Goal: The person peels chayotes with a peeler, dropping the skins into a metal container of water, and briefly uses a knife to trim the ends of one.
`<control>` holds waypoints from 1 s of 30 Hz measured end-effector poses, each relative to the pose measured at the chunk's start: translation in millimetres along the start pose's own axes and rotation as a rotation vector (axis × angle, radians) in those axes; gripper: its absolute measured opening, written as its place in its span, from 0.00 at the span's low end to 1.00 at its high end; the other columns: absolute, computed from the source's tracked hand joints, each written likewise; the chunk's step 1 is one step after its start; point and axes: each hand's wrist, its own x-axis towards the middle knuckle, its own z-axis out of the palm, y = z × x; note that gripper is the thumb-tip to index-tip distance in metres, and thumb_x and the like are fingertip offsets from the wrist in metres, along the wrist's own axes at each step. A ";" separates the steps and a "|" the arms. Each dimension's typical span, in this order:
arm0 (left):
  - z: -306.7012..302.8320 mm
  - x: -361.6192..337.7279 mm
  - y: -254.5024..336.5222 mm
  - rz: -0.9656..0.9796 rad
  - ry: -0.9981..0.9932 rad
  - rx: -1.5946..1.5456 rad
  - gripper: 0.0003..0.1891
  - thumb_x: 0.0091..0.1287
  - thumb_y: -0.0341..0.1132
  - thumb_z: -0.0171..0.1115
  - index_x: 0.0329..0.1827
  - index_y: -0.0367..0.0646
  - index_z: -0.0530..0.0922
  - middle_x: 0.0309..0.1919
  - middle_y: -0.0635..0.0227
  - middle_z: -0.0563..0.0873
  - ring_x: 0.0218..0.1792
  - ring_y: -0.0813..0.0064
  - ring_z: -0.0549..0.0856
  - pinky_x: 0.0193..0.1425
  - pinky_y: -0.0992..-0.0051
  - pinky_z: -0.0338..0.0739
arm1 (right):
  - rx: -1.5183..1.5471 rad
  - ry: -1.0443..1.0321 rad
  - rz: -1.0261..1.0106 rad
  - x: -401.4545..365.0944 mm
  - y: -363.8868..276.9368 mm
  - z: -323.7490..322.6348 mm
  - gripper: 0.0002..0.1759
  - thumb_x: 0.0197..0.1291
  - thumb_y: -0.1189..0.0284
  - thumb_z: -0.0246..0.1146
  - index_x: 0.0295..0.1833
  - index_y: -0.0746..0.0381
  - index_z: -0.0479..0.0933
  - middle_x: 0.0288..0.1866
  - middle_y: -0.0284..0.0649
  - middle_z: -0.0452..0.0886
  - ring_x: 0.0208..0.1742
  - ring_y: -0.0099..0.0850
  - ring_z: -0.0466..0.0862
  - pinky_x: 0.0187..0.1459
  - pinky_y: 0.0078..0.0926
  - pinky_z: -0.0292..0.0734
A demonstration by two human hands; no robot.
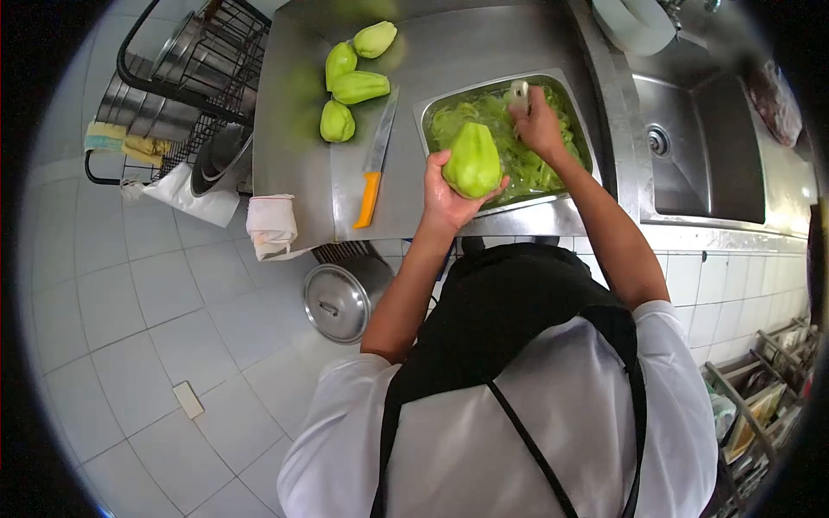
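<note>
My left hand [445,197] holds a pale green chayote [472,162] from below, over the near left corner of a steel pan [425,121]. Closed round a pale-handled peeler [519,90], my right hand [540,128] is above the far right part of the pan. Water and many green peelings [553,177] fill the pan. The peeler's blade end is hidden by my fingers. To the left lies a knife [370,194] with an orange handle, its blade pointing away from me. Beyond it several more chayotes [361,87] rest on the steel counter.
At the right is a steel sink [708,186]. A folded cloth [271,223] hangs at the counter's left front corner. A lidded pot [335,302] stands below. Black wire racks [233,52] with metal pots are at the far left. A small block [188,400] lies on the tiles.
</note>
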 end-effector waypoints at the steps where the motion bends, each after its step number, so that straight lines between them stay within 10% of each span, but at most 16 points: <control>1: -0.1 1.7 -0.2 0.000 -0.019 -0.013 0.28 0.62 0.47 0.56 0.62 0.41 0.74 0.54 0.57 0.82 0.55 0.56 0.81 0.62 0.47 0.73 | 0.078 0.057 0.015 1.2 -3.6 -4.7 0.16 0.68 0.70 0.63 0.52 0.64 0.64 0.36 0.41 0.82 0.33 0.30 0.86 0.33 0.31 0.79; 8: -17.3 23.8 2.1 0.058 -0.123 0.078 0.28 0.65 0.47 0.55 0.66 0.42 0.73 0.61 0.58 0.80 0.61 0.58 0.79 0.70 0.47 0.67 | 1.119 0.079 0.327 4.5 -65.8 -67.3 0.12 0.69 0.74 0.60 0.51 0.66 0.66 0.36 0.43 0.81 0.35 0.31 0.85 0.37 0.31 0.83; 30: 9.6 32.3 -5.5 0.105 -0.212 0.077 0.30 0.65 0.47 0.55 0.69 0.43 0.69 0.67 0.55 0.75 0.67 0.53 0.74 0.73 0.45 0.64 | 1.647 -0.149 0.614 -25.1 -61.3 -72.7 0.07 0.75 0.69 0.52 0.50 0.62 0.65 0.40 0.43 0.79 0.43 0.38 0.84 0.47 0.40 0.84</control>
